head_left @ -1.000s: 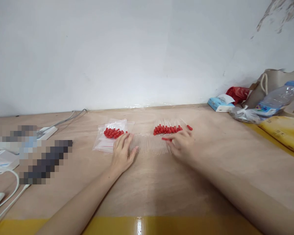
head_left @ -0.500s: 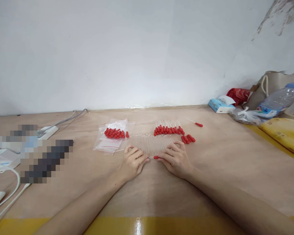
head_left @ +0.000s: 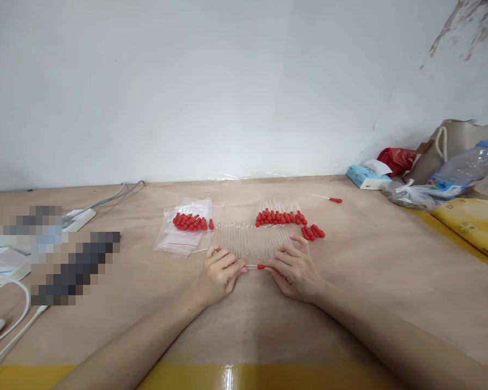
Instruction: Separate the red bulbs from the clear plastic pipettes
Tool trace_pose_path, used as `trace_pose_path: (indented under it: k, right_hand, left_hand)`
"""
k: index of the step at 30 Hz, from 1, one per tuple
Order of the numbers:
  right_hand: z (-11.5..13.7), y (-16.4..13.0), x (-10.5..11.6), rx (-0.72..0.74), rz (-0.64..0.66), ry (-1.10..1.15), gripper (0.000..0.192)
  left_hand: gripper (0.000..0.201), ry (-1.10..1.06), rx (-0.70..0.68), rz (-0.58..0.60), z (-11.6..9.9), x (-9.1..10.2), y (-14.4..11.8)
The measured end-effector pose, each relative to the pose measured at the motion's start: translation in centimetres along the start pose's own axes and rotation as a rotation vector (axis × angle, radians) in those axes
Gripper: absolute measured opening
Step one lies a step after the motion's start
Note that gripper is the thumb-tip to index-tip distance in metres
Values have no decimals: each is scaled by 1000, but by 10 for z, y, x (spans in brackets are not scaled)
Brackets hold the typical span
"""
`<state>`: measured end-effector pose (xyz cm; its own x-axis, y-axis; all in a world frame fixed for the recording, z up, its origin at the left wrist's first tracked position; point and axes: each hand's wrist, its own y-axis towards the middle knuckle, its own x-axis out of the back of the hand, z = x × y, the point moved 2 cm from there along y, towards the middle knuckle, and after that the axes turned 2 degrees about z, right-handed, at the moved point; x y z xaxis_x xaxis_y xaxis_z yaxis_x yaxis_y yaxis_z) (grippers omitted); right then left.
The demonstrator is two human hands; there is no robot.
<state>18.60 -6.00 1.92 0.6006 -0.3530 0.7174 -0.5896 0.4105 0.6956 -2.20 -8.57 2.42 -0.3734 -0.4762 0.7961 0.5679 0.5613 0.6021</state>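
Observation:
Between my fingertips a thin glass dropper tube [head_left: 251, 266] lies level, its right end in a red rubber bulb [head_left: 261, 266]. My left hand [head_left: 223, 273] pinches the tube, while my right hand [head_left: 296, 270] is closed on the bulb's far end. Just beyond both hands, loose glass tubes [head_left: 236, 239] lie side by side. Behind them is a row of droppers with red bulbs [head_left: 281, 216]. Several loose red bulbs [head_left: 313, 233] sit beyond my right hand. More red bulbs [head_left: 192, 221] rest on clear zip bags [head_left: 174, 241] at the left.
One dropper [head_left: 335, 200] lies apart at the back right. Farther right are a tissue pack [head_left: 368, 177], a plastic bottle [head_left: 466, 165] and a yellow packet [head_left: 472, 222]. At left stand a power strip [head_left: 80, 218], white cables [head_left: 18, 338] and a blurred dark object [head_left: 81, 268].
My hands have shifted slightly toward me with the tube and bulb. The separate dropper at the back right has rolled a little farther away. The view has moved slightly.

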Motion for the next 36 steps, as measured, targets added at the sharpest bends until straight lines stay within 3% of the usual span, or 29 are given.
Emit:
trace_pose_path:
  k: [2,5,8,13,18,22,28,33,36]
  right_hand:
    - [-12,-4,5,-60,-33,-5,13]
    - [-34,-10,13,-231,-156,11,9]
    - [-53,-10,15,-376,-225,184,16]
    - [-85,-11,19,-760,-261,291,26]
    - [-115,-20,37,-1059,-287,493,29]
    - [-125,-26,42,-1025,-226,405,30]
    - [-120,-29,29,-785,27,93,22]
    - [-121,-29,31,-750,-29,-9,24]
    - [-145,-31,34,-862,-90,-47,24]
  left_hand:
    - [12,12,58,-56,12,4,-5]
    - [15,6,304,-176,39,9,-9]
    - [27,-10,478,-196,59,6,-9]
    - [44,25,473,-132,73,-10,-8]
    - [35,35,493,-44,74,-20,-9]
    - [28,11,534,54,66,-19,-5]
    - [30,-15,517,19,59,-15,-6]
    - [26,16,452,-34,58,-13,-8]
    - [24,64,423,-61,56,-10,-6]
